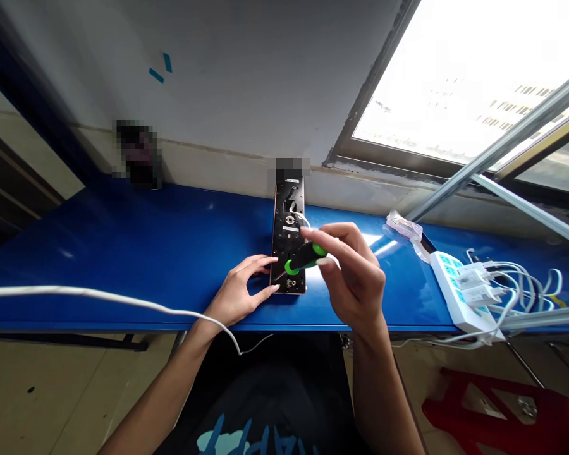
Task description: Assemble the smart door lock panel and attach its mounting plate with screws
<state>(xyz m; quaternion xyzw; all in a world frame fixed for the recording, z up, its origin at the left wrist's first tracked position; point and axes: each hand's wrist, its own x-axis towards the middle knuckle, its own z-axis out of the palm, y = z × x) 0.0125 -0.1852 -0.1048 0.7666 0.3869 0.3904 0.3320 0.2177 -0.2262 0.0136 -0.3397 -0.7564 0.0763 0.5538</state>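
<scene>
A long black device [289, 243] with a thin metallic edge lies on the blue table, its far end blurred. My right hand [353, 275] is closed around a green and black screwdriver [308, 254], which slants down to the left over the near part of the device. The screwdriver's tip is near the device's left edge. My left hand [244, 284] steadies the near left side of the device, thumb and fingers on its edge. A short white cable [301, 217] comes out of the device's upper half.
A white power strip [450, 284] with plugged chargers and coiled white cables lies at the right of the blue table [194, 227]. Near it is a clear plastic bag [405, 229]. A white cable [99, 294] crosses over my left wrist. A red stool [497, 411] stands below right.
</scene>
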